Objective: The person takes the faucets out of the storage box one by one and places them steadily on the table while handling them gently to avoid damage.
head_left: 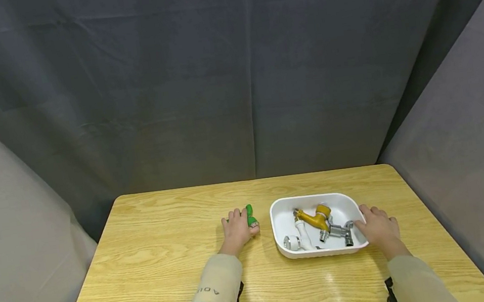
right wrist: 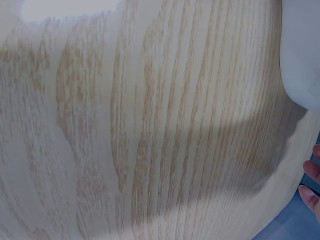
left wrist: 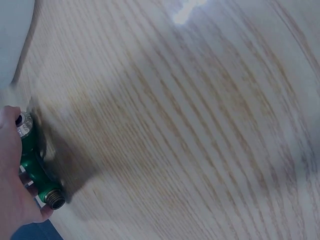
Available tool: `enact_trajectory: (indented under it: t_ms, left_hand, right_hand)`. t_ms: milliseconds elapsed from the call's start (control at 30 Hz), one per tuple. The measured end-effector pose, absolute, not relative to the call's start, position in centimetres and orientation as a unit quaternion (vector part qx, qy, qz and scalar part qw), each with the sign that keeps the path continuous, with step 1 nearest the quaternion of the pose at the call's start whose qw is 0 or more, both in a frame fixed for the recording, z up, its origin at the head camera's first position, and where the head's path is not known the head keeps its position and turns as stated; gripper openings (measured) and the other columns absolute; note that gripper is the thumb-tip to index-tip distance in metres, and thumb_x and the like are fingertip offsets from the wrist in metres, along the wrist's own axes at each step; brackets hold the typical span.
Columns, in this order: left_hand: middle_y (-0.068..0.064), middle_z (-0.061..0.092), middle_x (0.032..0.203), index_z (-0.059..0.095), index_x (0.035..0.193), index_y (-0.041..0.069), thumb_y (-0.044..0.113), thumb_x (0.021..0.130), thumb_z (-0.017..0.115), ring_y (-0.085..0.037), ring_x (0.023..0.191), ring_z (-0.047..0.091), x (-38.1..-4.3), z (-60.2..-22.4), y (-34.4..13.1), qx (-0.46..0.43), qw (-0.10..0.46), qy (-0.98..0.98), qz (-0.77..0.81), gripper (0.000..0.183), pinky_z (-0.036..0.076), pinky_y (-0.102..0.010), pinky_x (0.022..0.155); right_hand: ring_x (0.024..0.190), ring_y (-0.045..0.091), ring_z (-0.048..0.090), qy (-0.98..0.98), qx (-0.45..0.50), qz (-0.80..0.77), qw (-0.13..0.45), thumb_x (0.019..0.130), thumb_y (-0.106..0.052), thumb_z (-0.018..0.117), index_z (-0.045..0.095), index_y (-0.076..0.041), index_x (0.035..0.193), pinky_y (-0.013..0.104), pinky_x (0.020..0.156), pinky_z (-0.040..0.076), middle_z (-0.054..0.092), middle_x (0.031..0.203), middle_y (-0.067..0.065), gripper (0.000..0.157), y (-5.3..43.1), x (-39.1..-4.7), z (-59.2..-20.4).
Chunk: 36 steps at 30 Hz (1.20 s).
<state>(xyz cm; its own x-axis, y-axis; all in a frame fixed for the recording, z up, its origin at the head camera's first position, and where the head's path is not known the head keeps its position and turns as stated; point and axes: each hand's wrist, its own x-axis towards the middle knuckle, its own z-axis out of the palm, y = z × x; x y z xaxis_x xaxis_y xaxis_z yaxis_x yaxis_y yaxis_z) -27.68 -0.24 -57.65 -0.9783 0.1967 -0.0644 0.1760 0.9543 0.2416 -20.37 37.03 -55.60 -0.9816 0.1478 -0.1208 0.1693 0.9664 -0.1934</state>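
Observation:
Left of the tub, my left hand (head_left: 236,231) grips a green tap (head_left: 251,216) close over the table. The left wrist view shows the tap's threaded end (left wrist: 56,200) sticking out past the fingers, its middle partly hidden by the hand. My right hand (head_left: 378,227) is at the right end of a white plastic tub (head_left: 322,252), its thumb overlapping the rim and its fingers loosely extended outside. Inside the tub lie a yellow tap (head_left: 313,219), a white tap (head_left: 303,235) and chrome tap parts (head_left: 338,230).
The wooden table (head_left: 160,264) has rounded back corners. Dark cloth (head_left: 169,89) hangs behind it, and pale cloth panels (head_left: 4,228) flank both sides.

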Motion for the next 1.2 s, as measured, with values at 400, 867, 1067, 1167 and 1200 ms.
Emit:
enact_trajectory:
  t_ms: [400,867,1067,1167,1200]
  left_hand:
    - [-0.012,0.043,0.13,0.038,0.138,0.011,0.052,0.077,0.061,-0.028,0.116,0.039,-27.4,-57.2,-0.3,0.085,0.049,0.984,0.147,0.077,0.025,-0.058,0.099]
    - [-0.005,0.031,0.144,0.034,0.139,0.022,0.047,0.079,0.055,-0.025,0.131,0.028,-27.9,-55.9,2.3,0.203,-0.071,0.963,0.159,0.068,0.017,-0.052,0.106]
    - [-0.002,0.029,0.145,0.033,0.14,0.024,0.047,0.081,0.054,-0.021,0.132,0.027,-27.6,-54.6,3.8,0.246,-0.067,0.96,0.119,0.067,0.017,-0.049,0.108]
    - [-0.002,0.029,0.145,0.033,0.14,0.024,0.049,0.081,0.053,-0.021,0.132,0.027,-27.4,-54.3,4.5,0.27,-0.069,0.956,0.093,0.067,0.019,-0.049,0.107]
    - [-0.002,0.029,0.145,0.034,0.14,0.024,0.049,0.081,0.053,-0.021,0.132,0.027,-27.3,-54.2,4.7,0.278,-0.07,0.954,0.091,0.067,0.019,-0.049,0.107]
  right_hand:
    - [0.111,0.046,0.039,0.99,0.082,-0.103,0.053,0.09,-0.036,0.046,0.035,-0.005,0.131,0.065,0.088,0.029,0.042,0.121,0.029,0.053,37.0,-20.3,-55.4]
    - [0.11,0.046,0.04,0.991,0.081,-0.099,0.04,0.09,-0.036,0.046,0.036,-0.005,0.13,0.064,0.086,0.03,0.044,0.119,0.029,0.053,37.2,-20.4,-56.0]
    - [0.109,0.046,0.04,0.991,0.08,-0.097,0.039,0.09,-0.036,0.046,0.036,-0.004,0.13,0.063,0.085,0.031,0.044,0.118,0.029,0.053,37.1,-20.4,-55.9]
    - [0.109,0.046,0.04,0.991,0.08,-0.098,0.041,0.09,-0.037,0.046,0.036,-0.005,0.131,0.064,0.085,0.031,0.044,0.119,0.029,0.053,37.1,-20.4,-55.8]
    - [0.109,0.047,0.04,0.991,0.081,-0.098,0.041,0.09,-0.037,0.046,0.036,-0.005,0.131,0.064,0.085,0.031,0.044,0.119,0.029,0.053,37.1,-20.4,-55.8]
